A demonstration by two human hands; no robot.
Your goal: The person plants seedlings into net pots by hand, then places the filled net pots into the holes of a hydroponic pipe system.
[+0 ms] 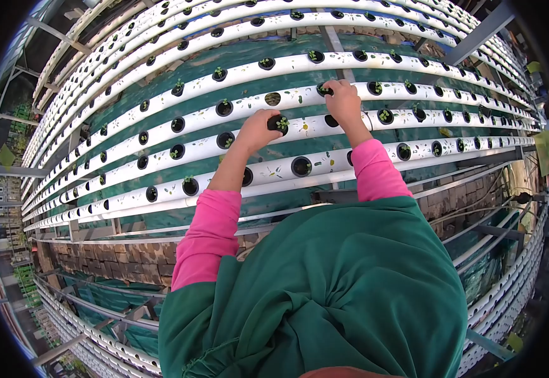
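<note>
Right hand hides pot (partly); garment runs off-frame.

Green sheet at 12, under the rows, creased. Grey beam at 2, slanting; another bar at 9, roughly level, and a slanted strut at 10. Yellow-green card at 3, hanging; a similar one at 9. Brickwork at 8, more at 3. Black fitting at 3, cable running off it. Second rack at 4, white pipes with holes; same kind at 7–8. Greenery at far 8, too small to identify.
</note>
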